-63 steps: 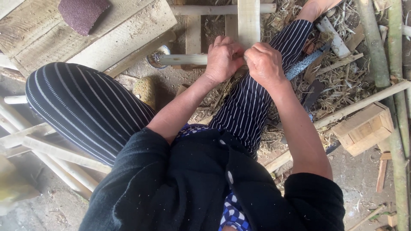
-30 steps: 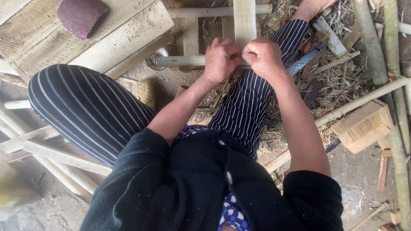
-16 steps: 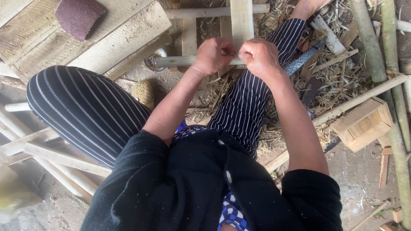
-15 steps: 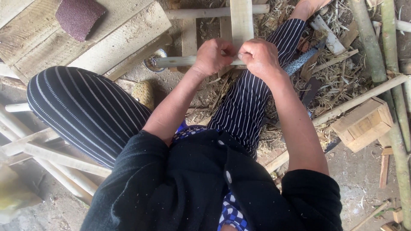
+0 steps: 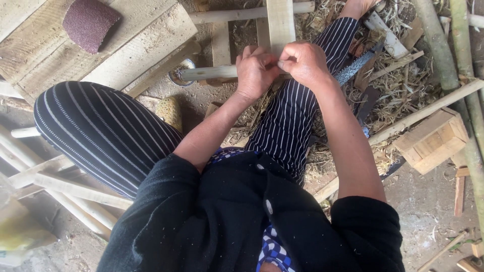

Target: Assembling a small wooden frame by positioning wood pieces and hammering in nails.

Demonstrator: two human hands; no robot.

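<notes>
**A:** What's closest to the cam?

**B:** I see black sleeves and a black top filling the bottom edge, then striped trouser legs point(image 5: 101, 136) spread left and centre. Little free room there. Pale wood sticks point(image 5: 60, 186) crowd the lower left, and a bare patch of dirt floor point(image 5: 428, 201) lies lower right.

**A:** Hands?

**B:** Both meet above the right knee. Left hand point(image 5: 255, 70) is curled, fingers together, over a thin round wooden rod point(image 5: 209, 73) lying crosswise. Right hand point(image 5: 302, 63) is just beside it, thumb and forefinger pinched shut at the spot where the hands meet. Can't tell what's pinched, too small & covered by knuckles.

**A:** Where's the rod run?

**B:** From a metal ring-like end point(image 5: 181, 75) on the left, under both hands. Its right part is hidden. It crosses a flat upright slat point(image 5: 281, 22) that's cut off by the top edge.

**A:** Room around it?

**B:** Tight. A plank stack point(image 5: 126, 45) w/ a dark red sanding pad point(image 5: 89, 22) on it sits far left. On the right is a saw-like blade point(image 5: 355, 65), partly hidden behind the wrist, lying in straw & shavings point(image 5: 403, 90). A small wooden box point(image 5: 433, 141) is further right, well apart from the hands. Green bamboo poles point(image 5: 464, 65) run off the top right edge.
</notes>
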